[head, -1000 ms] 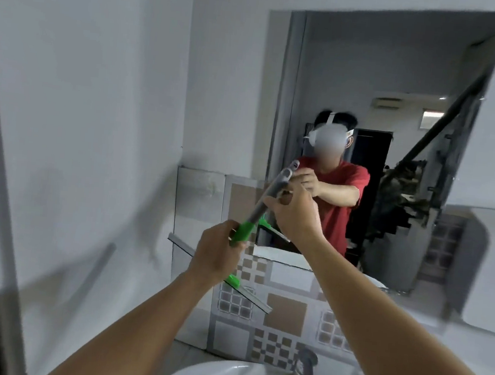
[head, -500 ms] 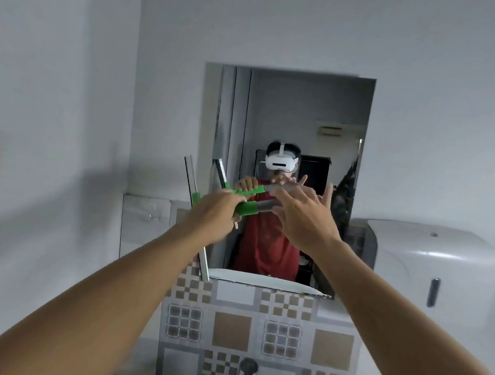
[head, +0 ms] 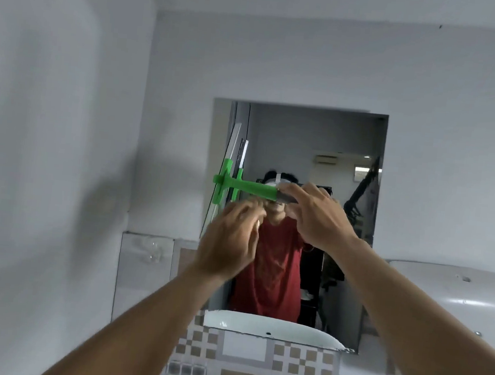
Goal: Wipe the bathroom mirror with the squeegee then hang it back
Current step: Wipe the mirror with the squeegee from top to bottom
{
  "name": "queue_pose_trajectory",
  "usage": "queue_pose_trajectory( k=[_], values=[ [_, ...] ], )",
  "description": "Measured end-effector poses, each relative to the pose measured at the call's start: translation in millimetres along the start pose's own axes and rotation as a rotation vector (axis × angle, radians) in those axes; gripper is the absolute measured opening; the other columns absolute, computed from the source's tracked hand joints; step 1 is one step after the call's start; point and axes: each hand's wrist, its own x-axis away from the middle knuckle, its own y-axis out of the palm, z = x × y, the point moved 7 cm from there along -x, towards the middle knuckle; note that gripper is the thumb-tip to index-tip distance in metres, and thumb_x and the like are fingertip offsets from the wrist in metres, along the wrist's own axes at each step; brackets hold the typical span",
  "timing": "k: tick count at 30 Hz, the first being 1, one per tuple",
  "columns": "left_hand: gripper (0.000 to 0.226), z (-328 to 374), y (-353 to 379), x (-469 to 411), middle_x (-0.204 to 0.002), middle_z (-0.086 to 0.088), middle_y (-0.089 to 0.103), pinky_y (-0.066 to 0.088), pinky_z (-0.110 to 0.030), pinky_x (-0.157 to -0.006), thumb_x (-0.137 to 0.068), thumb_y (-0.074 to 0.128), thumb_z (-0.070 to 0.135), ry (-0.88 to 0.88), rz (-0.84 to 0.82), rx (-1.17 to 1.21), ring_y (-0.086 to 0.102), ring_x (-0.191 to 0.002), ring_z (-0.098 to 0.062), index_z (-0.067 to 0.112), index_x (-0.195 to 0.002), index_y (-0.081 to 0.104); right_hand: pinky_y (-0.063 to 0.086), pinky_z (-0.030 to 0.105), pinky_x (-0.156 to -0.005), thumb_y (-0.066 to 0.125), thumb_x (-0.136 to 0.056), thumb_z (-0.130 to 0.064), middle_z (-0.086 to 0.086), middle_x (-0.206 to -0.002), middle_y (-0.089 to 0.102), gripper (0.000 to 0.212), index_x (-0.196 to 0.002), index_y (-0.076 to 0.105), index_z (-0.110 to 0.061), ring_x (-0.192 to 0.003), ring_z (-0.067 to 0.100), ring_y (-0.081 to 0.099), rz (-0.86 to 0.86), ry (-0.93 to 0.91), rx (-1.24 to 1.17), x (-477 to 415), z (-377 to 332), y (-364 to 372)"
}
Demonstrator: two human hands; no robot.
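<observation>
My left hand (head: pixel 229 240) has let go, fingers loose; my right hand (head: pixel 313 215) alone grips the squeegee (head: pixel 249 186) handle, blade upright at the mirror (head: pixel 300 132)'s left edge, ready to wipe.

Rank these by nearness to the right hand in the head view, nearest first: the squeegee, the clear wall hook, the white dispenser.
From the right hand:
1. Squeegee: its handle is in that hand's grip, blade upright at the mirror's left edge.
2. White dispenser: on the wall, lower right.
3. Clear wall hook: on the tile, far lower left, beyond the left hand.

Patterned tiles (head: pixel 253 366) (brown); white dispenser (head: pixel 456 301)
</observation>
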Motion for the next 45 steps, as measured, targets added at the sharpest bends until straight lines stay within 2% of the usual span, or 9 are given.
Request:
queue_pose_trajectory(
  k=[2, 6, 10, 13, 18, 24, 29, 38, 45],
  values=[
    [0.023, -7, 30, 36, -0.112, -0.010, 0.069, 0.054, -0.016, -0.083, -0.090, 0.065, -0.001, -0.046, -0.080, 0.055, 0.064, -0.099, -0.018, 0.007, -0.111, 0.068, 0.054, 0.045, -0.079, 0.048, -0.103, -0.021, 0.001, -0.105, 0.053, 0.056, -0.147, 0.028, -0.050, -0.091, 0.018, 0.053, -0.016, 0.003, 0.048, -13, 5, 3],
    [0.050, -37, 81, 64, -0.143, -0.004, 0.054, 0.053, -0.036, -0.104, -0.088, 0.066, 0.018, -0.149, -0.265, -0.008, 0.048, -0.137, -0.021, 0.012, -0.137, 0.059, 0.054, 0.043, -0.078, 0.050, -0.101, -0.010, 0.001, -0.099, 0.045, 0.073, -0.144, 0.019, -0.060, -0.095, 0.023, 0.053, -0.033, 0.032, 0.093, -42, 18, 4],
    [0.092, -66, 114, 52, -0.170, -0.012, 0.011, 0.025, -0.046, -0.125, -0.087, 0.071, 0.021, -0.160, -0.425, -0.167, 0.010, -0.156, -0.030, 0.020, -0.163, 0.019, 0.055, 0.048, -0.084, 0.052, -0.100, -0.009, 0.003, -0.103, 0.043, 0.085, -0.142, 0.007, -0.066, -0.099, 0.024, 0.051, -0.081, 0.041, 0.152, -69, 28, 9],
    [0.098, -84, 129, 49, -0.170, -0.016, -0.011, 0.008, -0.050, -0.128, -0.092, 0.065, 0.024, -0.192, -0.507, -0.281, -0.009, -0.157, -0.034, 0.024, -0.164, -0.001, 0.054, 0.048, -0.086, 0.058, -0.095, -0.006, 0.004, -0.104, 0.042, 0.096, -0.145, 0.002, -0.066, -0.101, 0.024, 0.048, -0.119, 0.048, 0.212, -83, 30, 15],
    [0.099, -94, 142, 51, -0.169, -0.018, -0.017, -0.001, -0.046, -0.128, -0.095, 0.062, 0.021, -0.194, -0.557, -0.326, -0.013, -0.156, -0.036, 0.023, -0.163, -0.009, 0.052, 0.052, -0.087, 0.054, -0.098, -0.009, 0.003, -0.100, 0.038, 0.090, -0.145, 0.003, -0.066, -0.100, 0.024, 0.047, -0.132, 0.032, 0.266, -96, 30, 24],
    [0.101, -97, 147, 52, -0.169, -0.013, -0.020, 0.018, -0.043, -0.128, -0.095, 0.062, 0.011, -0.206, -0.549, -0.250, -0.016, -0.155, -0.035, 0.026, -0.162, -0.013, 0.047, 0.053, -0.092, 0.050, -0.100, -0.014, 0.004, -0.104, 0.040, 0.082, -0.147, 0.004, -0.063, -0.106, 0.026, 0.045, -0.126, 0.016, 0.297, -106, 40, 27],
    [0.101, -98, 147, 54, -0.169, -0.011, -0.022, 0.015, -0.043, -0.128, -0.095, 0.060, 0.008, -0.212, -0.536, -0.215, -0.019, -0.155, -0.033, 0.028, -0.162, -0.012, 0.045, 0.054, -0.094, 0.036, -0.106, -0.026, 0.005, -0.102, 0.040, 0.062, -0.148, 0.007, -0.062, -0.106, 0.027, 0.045, -0.086, -0.015, 0.284, -109, 40, 25],
    [0.100, -99, 148, 55, -0.167, -0.011, -0.026, 0.007, -0.043, -0.129, -0.096, 0.056, 0.009, -0.206, -0.540, -0.247, -0.036, -0.142, -0.025, 0.027, -0.160, -0.018, 0.047, 0.055, -0.092, 0.046, -0.104, -0.023, 0.007, -0.110, 0.047, 0.059, -0.148, 0.025, -0.056, -0.111, 0.029, 0.050, -0.049, -0.041, 0.315, -116, 33, 23],
    [0.098, -100, 149, 53, -0.168, -0.016, -0.021, 0.006, -0.046, -0.128, -0.095, 0.054, 0.011, -0.169, -0.539, -0.272, -0.025, -0.152, -0.032, 0.025, -0.151, -0.025, 0.047, 0.058, -0.092, 0.049, -0.100, -0.020, 0.007, -0.113, 0.047, 0.061, -0.146, 0.030, -0.056, -0.110, 0.030, 0.050, -0.059, -0.023, 0.300, -118, 34, 11]
  ],
)
